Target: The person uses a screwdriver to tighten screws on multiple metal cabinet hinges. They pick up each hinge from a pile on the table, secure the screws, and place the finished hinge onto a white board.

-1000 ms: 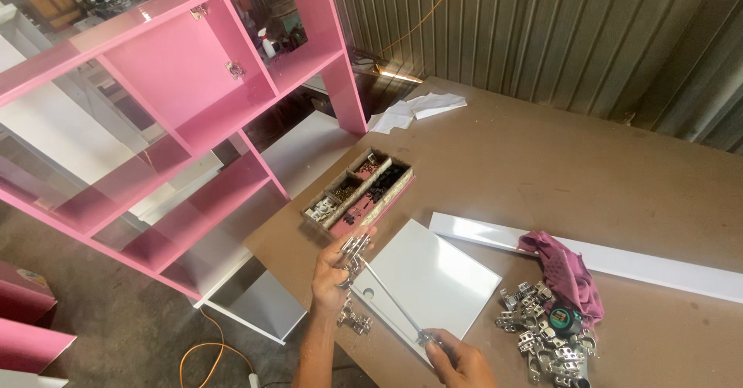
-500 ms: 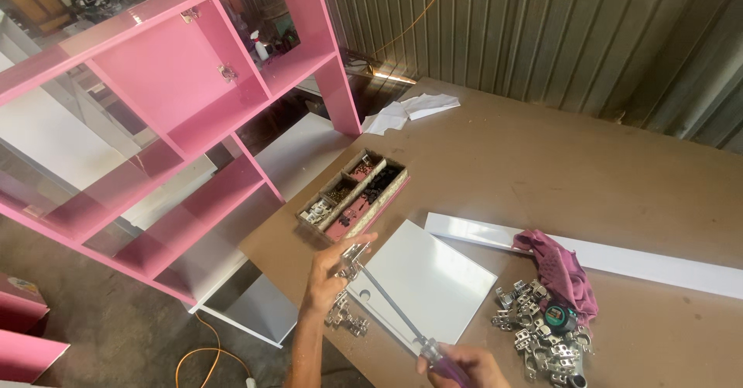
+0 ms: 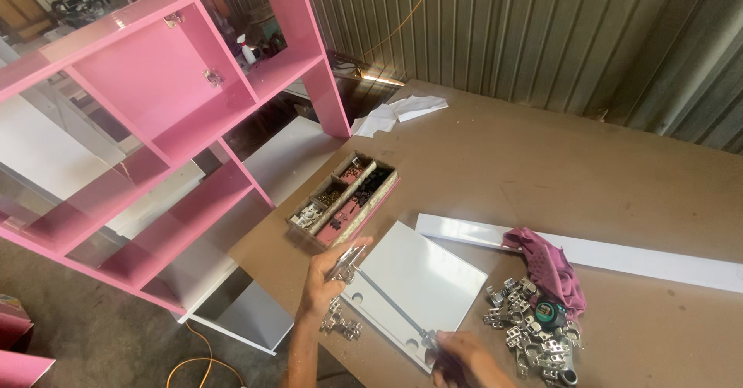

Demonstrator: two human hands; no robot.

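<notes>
A small white square panel (image 3: 422, 280) lies on the brown worktable (image 3: 542, 164), with two round holes near its front edge. My left hand (image 3: 329, 276) holds a metal hinge (image 3: 348, 258) at the panel's left corner. My right hand (image 3: 464, 357) grips a screwdriver (image 3: 395, 307) whose long shaft lies across the panel toward the hinge. Two more hinges (image 3: 340, 324) lie on the table just below my left hand.
A divided box of screws and fittings (image 3: 344, 198) sits left of the panel. A pile of hinges (image 3: 526, 334), a tape measure (image 3: 551, 313) and a purple cloth (image 3: 546, 264) lie to the right, by a long white strip (image 3: 658, 260). A pink shelving unit (image 3: 155, 109) stands at left.
The view has shifted slightly. My left hand stays on the hinge at the panel's corner, and my right hand has moved a little lower with the screwdriver.
</notes>
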